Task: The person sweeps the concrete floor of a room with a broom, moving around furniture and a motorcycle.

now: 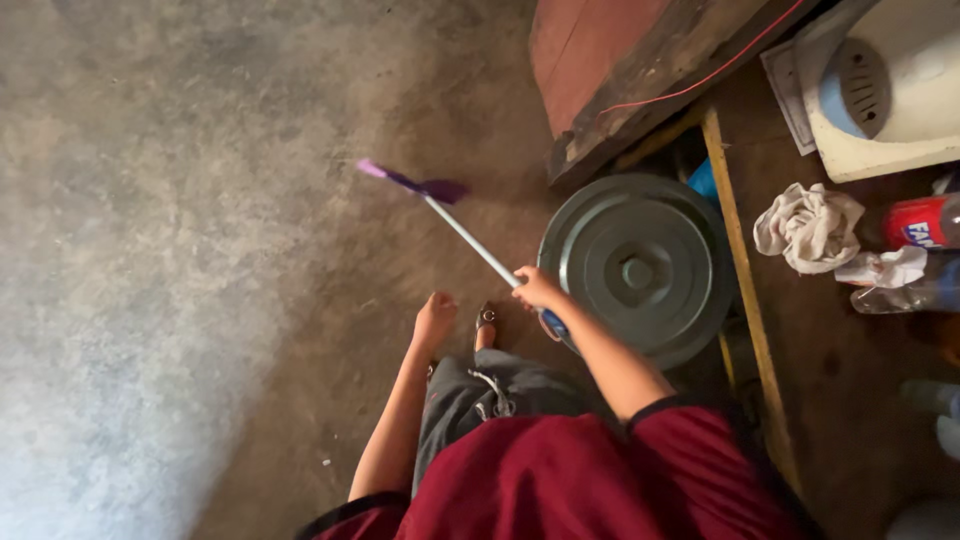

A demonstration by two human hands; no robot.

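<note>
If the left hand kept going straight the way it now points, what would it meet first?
Probably only the bare floor. The left hand hangs loosely closed and points ahead, left of the broom; depth is hard to judge.

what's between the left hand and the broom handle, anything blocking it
Nothing visible does. The left hand hangs empty over bare floor, apart from the broom handle that the right hand grips. The round grey lid lies on the far side.
</note>
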